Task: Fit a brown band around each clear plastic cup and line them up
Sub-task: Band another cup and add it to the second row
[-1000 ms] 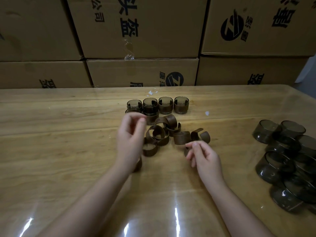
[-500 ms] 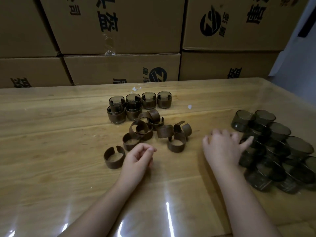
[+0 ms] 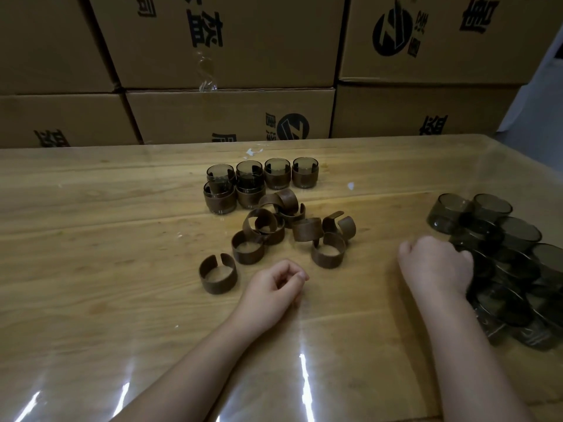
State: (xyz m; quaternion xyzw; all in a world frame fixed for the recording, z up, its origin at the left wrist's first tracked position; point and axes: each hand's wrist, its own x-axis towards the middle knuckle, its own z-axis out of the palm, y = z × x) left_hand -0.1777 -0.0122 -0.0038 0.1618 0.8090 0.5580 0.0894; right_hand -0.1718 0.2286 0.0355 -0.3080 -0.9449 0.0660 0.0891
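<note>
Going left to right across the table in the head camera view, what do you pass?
Lone split brown band → left hand → loose pile of brown bands, with the banded cups lined up behind it → right hand → heap of bare clear cups.

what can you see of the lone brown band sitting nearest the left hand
The lone brown band is a short, wide open ring with a wood-grain look and a slit gap at its far side. It stands on edge, hollow centre facing up, on the wooden table, apart from the other bands. The left hand rests just right of it, not touching.
</note>
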